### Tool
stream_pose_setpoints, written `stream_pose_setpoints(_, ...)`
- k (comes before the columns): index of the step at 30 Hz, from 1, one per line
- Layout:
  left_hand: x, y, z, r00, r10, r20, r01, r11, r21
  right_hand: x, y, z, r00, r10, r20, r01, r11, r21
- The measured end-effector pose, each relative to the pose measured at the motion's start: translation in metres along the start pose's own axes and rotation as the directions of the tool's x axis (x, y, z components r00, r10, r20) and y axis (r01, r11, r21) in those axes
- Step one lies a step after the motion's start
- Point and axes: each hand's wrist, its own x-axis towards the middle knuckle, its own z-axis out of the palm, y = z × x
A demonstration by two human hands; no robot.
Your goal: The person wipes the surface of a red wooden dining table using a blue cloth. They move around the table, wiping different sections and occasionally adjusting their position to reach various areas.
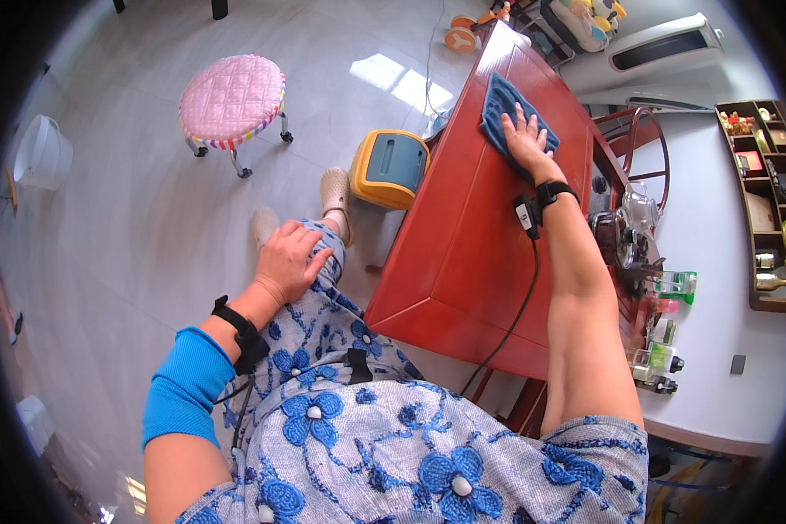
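My right hand (528, 139) lies palm down, fingers spread, on a dark blue cloth (503, 98). The folded cloth rests flat on the glossy red wooden table (471, 262), towards its far end. A black strap with a small device (526, 216) is around that wrist, and a cable trails from it across the tabletop. My left hand (291, 259) is on my leg near the knee, over the blue-flowered grey fabric (314, 419), and holds nothing. Its wrist also bears a black strap, with a bright blue sleeve (188, 386) on the forearm.
A yellow and grey bin (390, 169) stands on the floor beside the table. Further left are a pink cushioned stool (232, 98) on casters and a white bucket (44, 154). A glass pot (612, 236) and small containers line the table's right side, near a wooden-framed chair (648, 144).
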Motion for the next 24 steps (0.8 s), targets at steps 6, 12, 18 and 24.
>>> stream_pose_setpoints(6, -0.002, -0.002, 0.002, 1.000, 0.017, -0.004, -0.017, 1.000, 0.015, -0.068, -0.028, 0.018, 0.973, -0.228, -0.030, 0.224, 0.970, -0.091)
stream_pose_setpoints(12, -0.006, -0.001, 0.005, 0.999, 0.036, -0.005, -0.036, 0.997, 0.073, -0.179, -0.036, 0.034, 0.849, -0.528, -0.031, 0.521, 0.846, -0.112)
stream_pose_setpoints(18, -0.010, -0.001, 0.007, 0.996, 0.072, -0.057, -0.065, 0.991, 0.114, -0.280, -0.016, 0.040, 0.726, -0.688, 0.016, 0.683, 0.718, -0.134)
stream_pose_setpoints(24, -0.021, -0.006, 0.005, 0.998, 0.027, -0.056, -0.020, 0.994, 0.110, -0.331, 0.023, 0.042, 0.673, -0.737, 0.052, 0.738, 0.666, -0.110)
